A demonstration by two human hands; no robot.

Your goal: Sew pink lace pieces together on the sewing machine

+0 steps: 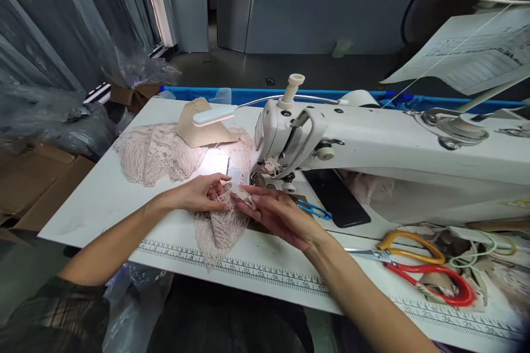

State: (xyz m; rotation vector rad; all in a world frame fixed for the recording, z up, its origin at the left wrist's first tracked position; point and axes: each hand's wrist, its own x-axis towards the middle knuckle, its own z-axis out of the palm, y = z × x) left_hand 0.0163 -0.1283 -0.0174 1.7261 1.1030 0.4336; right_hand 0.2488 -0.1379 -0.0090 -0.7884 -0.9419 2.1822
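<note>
A pale pink lace piece (219, 229) lies on the white sewing table (103, 193) in front of the white sewing machine (372, 138). My left hand (201, 194) pinches the lace's upper edge just before the needle plate. My right hand (277, 215) meets it from the right, its fingers holding the same edge of the lace. The lower part of the lace hangs toward the printed ruler along the table's front edge.
A heap of the same pink lace (157, 151) and a tan paper pattern (199, 121) lie at the back left under a small lamp (215, 116). Blue thread snips (312, 208), a black phone (335, 198) and large scissors with orange and red handles (418, 267) lie to the right.
</note>
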